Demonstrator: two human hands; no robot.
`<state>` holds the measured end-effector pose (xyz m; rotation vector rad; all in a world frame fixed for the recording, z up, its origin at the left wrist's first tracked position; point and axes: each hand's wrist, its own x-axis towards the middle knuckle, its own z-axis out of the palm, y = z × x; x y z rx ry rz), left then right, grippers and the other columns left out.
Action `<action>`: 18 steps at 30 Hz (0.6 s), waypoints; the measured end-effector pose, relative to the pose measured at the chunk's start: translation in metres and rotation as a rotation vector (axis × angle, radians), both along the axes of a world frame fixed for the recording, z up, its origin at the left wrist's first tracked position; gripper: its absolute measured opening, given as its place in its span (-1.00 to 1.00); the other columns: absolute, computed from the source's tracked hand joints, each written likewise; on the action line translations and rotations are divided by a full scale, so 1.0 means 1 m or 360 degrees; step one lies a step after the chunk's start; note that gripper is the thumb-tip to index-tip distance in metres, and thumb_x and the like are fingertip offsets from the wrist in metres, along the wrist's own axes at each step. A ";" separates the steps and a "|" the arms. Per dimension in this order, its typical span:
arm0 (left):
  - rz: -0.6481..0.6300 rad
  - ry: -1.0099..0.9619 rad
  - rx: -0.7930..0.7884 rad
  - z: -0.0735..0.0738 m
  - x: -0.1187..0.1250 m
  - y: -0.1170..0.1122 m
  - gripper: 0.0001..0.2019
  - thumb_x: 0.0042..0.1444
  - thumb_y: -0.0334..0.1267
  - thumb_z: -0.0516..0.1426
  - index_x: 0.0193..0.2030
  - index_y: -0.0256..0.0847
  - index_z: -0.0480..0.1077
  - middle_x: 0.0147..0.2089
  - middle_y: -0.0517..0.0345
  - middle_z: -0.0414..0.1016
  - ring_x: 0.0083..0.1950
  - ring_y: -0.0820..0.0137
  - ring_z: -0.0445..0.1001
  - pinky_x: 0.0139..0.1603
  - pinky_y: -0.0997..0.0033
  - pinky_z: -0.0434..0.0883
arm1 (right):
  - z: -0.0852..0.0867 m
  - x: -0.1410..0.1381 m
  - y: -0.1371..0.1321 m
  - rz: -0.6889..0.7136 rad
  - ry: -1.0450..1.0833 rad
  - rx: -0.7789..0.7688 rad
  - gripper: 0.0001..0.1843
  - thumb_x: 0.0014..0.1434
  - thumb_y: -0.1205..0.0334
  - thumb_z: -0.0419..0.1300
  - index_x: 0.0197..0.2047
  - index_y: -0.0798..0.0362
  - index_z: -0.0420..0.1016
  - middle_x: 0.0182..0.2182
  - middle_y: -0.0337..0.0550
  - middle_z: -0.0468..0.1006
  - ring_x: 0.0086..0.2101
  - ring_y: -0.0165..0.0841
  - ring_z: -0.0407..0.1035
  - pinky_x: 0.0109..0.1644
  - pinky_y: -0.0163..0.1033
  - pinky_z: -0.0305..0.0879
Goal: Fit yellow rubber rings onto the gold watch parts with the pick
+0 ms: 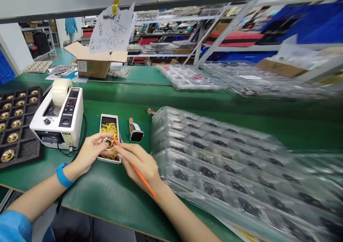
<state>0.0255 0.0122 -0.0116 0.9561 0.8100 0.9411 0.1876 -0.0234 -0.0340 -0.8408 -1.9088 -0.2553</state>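
Note:
My left hand (90, 150) is closed on a round gold-coloured watch part (109, 144), holding it over a small white box (118, 159). Yellow rings (109, 127) fill much of that box. In my right hand (139, 162) is a thin orange stick-like tool (144, 182), gripped like a pen, its tip at the gold part's edge. Whether the tip touches the part is too small to tell. Just right of the box lies a smartwatch (136, 135) with a light band and a brown strap piece.
A white tape dispenser (60, 117) with a black cable stands at left. Beside it, a black foam tray (25, 142) holds several gold parts. Stacked clear plastic trays (214, 156) with dark parts fill the right. A cardboard box (93, 67) and hanging paper note (111, 31) are at the back.

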 end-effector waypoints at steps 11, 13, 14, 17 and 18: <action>0.0040 0.0319 0.0257 -0.001 0.003 -0.003 -0.81 -0.15 -0.30 0.28 -0.37 -0.27 0.41 -0.44 0.18 0.47 -0.52 0.41 0.50 -0.63 0.54 0.34 | 0.003 0.000 -0.008 -0.0174 0.0427 -0.0108 -0.71 0.30 0.35 -0.10 -0.12 0.01 0.44 -0.29 -0.06 0.46 -0.24 -0.25 0.38 -0.19 -0.08 0.36; 0.0056 0.0325 0.0295 -0.002 0.003 -0.004 -0.82 -0.12 -0.27 0.26 -0.37 -0.27 0.42 -0.46 0.18 0.46 -0.53 0.41 0.49 -0.62 0.52 0.37 | 0.001 -0.005 -0.008 -0.0125 0.0287 -0.0086 -0.74 0.28 0.40 -0.06 -0.14 0.04 0.43 -0.42 -0.13 0.45 -0.39 -0.33 0.37 -0.34 -0.21 0.34; 0.0066 0.0317 0.0309 -0.002 0.004 -0.005 -0.82 -0.11 -0.27 0.26 -0.35 -0.27 0.42 -0.44 0.17 0.47 -0.50 0.41 0.49 -0.57 0.49 0.41 | 0.000 -0.008 -0.008 -0.0153 0.0224 -0.0097 -0.78 0.27 0.41 -0.02 -0.15 0.06 0.44 -0.47 -0.16 0.43 -0.46 -0.36 0.35 -0.42 -0.27 0.30; 0.0087 0.0299 0.0349 -0.002 0.006 -0.009 -0.77 -0.11 -0.33 0.24 -0.24 -0.25 0.43 -0.27 0.09 0.52 -0.32 0.36 0.53 -0.35 0.42 0.51 | -0.004 -0.016 -0.007 -0.0370 0.0126 -0.0166 -0.88 0.24 0.36 0.10 -0.25 0.08 0.47 -0.50 -0.16 0.44 -0.52 -0.41 0.34 -0.53 -0.34 0.21; 0.0086 0.0310 0.0371 -0.001 0.007 -0.011 -0.73 -0.11 -0.37 0.23 -0.20 -0.24 0.43 -0.20 0.07 0.53 -0.25 0.35 0.53 -0.28 0.41 0.51 | -0.005 -0.017 -0.007 -0.0429 0.0133 -0.0185 -0.89 0.23 0.34 0.11 -0.27 0.08 0.47 -0.49 -0.16 0.45 -0.51 -0.42 0.35 -0.52 -0.34 0.21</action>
